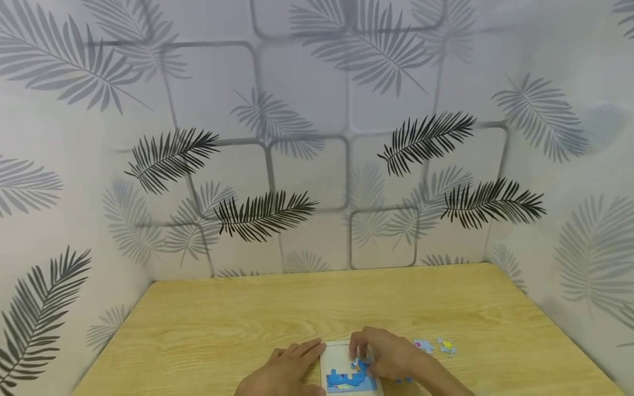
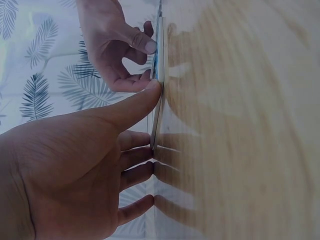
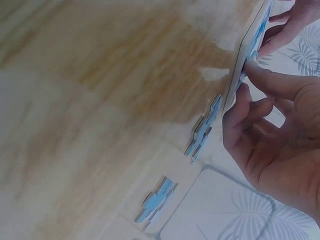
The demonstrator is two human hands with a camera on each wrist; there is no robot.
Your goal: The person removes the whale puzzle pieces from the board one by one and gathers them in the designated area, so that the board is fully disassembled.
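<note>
A shallow pale puzzle tray [image 1: 338,353] lies on the table, its lower part filled with joined blue jigsaw pieces [image 1: 346,379]. My left hand [image 1: 284,374] rests at the tray's left side with fingers extended; in the left wrist view its thumb [image 2: 142,102] touches the tray's edge and its fingertips meet the tabletop. Over the tray's right half, my right hand [image 1: 388,351] has bent fingers and pinches a small blue and white jigsaw piece [image 1: 355,364]. Its fingers partly cover that piece. In the right wrist view the thumb [image 3: 275,82] is down at the tray.
Right of the tray lie loose jigsaw pieces: one with a yellow sun [image 1: 447,345], another with a pink mark [image 1: 422,345], and blue bits [image 1: 403,380] under the right forearm. The wooden table [image 1: 223,319] ends at a leaf-patterned wall [image 1: 307,236].
</note>
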